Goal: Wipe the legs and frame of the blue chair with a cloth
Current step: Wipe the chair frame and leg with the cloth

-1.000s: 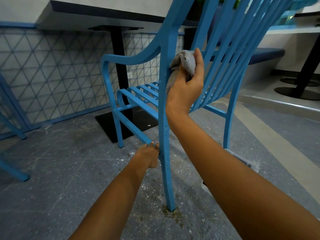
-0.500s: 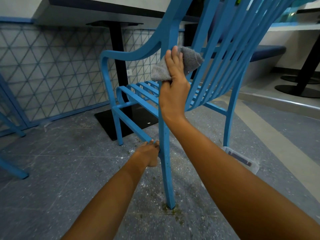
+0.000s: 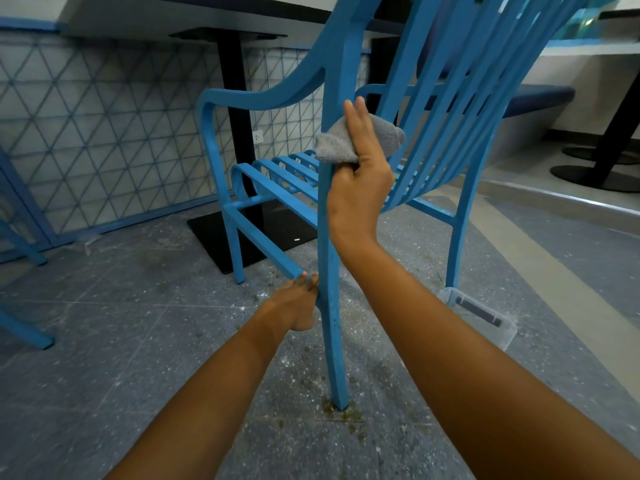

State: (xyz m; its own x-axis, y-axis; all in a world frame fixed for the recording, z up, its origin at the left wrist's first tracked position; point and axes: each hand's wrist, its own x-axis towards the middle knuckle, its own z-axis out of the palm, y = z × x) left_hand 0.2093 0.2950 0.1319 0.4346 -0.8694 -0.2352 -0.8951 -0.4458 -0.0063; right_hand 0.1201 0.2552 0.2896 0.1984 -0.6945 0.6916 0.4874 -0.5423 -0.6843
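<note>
At the far left edge, parts of a second blue frame [image 3: 24, 332] stand on the floor [image 3: 104, 341], which is grey, speckled and littered with pale dust and greenish debris. Behind it runs a wall [image 3: 104, 133] of triangle-patterned tiles with a white socket [image 3: 257, 136]. A black table post [image 3: 235, 133] stands on a flat black base plate [image 3: 214, 233] against that wall, behind the chair's front legs. The blue chair [image 3: 263, 98] occupies the centre, seen from behind and tilted, its near rear leg [image 3: 332, 341] planted on the floor amid the debris. The left hand [image 3: 294, 306] is low, at the joint where the side rail meets this rear leg; its fingers are curled against the leg, touching it, though whether they fully close round it cannot be told. Higher on the same upright, the right hand [image 3: 356, 188] presses a grey cloth [image 3: 356, 140] against the frame just below the armrest joint; the fingers are together and extended upward over the cloth, the thumb side hidden, with the cloth bunched out on both sides of the hand. To the right, the slatted backrest [image 3: 467, 116] rises out of view. A clear plastic container [image 3: 481, 313] lies on the floor just beside the far rear leg [image 3: 460, 237]. At the far right, a padded bench [image 3: 533, 98] and another black table base [image 3: 588, 174] sit on a raised step.
</note>
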